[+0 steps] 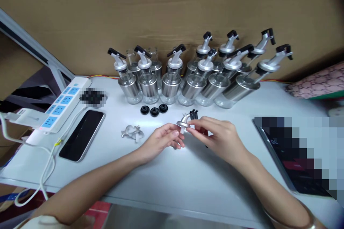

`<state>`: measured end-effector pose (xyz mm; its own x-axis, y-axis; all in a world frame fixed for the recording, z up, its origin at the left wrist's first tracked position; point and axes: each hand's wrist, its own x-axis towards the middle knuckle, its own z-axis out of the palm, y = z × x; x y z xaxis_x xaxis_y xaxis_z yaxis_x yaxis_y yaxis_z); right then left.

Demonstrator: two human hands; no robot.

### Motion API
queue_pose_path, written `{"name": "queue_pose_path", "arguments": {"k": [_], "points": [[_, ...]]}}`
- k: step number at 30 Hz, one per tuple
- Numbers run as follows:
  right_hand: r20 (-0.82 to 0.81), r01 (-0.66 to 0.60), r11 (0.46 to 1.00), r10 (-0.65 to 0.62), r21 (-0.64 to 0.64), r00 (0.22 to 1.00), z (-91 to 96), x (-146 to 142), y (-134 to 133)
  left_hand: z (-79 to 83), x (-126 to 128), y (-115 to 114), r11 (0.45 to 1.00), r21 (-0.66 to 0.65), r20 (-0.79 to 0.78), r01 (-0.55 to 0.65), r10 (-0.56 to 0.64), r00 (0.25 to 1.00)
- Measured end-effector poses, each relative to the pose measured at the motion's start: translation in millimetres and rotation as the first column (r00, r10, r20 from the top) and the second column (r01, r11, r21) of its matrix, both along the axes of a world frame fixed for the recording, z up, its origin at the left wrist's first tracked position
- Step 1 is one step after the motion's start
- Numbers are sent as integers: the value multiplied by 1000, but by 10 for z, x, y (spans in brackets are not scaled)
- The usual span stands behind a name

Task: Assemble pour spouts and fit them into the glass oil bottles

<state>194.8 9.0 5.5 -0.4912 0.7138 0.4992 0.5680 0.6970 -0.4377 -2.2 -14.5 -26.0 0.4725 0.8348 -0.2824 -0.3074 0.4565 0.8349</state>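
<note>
A silver pourer top (184,124) with a pale stem beneath is pinched between the thumb and fingers of my right hand (219,134). Just left of it, my left hand (163,136) has loosely curled, parted fingers and holds nothing I can see. Its fingertips come close to the pourer's stem; whether they touch is unclear. Several black levers (194,114) show behind my right fingers, partly hidden. To the left lie loose silver spout parts (134,133). Three black round stoppers (154,111) rest in front of the bottles.
Several glass bottles with steel sleeves (171,85), many topped with pourers, line the back by the cardboard wall. On the left are a power strip (66,103), a phone (82,135) and white cables (51,164). A tablet-like device (290,161) lies at right.
</note>
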Motion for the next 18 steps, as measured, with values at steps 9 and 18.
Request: {"name": "queue_pose_path", "arguments": {"k": [9, 18], "points": [[100, -63, 998, 63, 6, 993, 39, 37, -76, 15, 1, -7, 999, 18, -123, 51, -48, 991], [197, 30, 843, 90, -537, 976, 4, 543, 134, 0, -20, -9, 997, -31, -103, 65, -68, 992]]}}
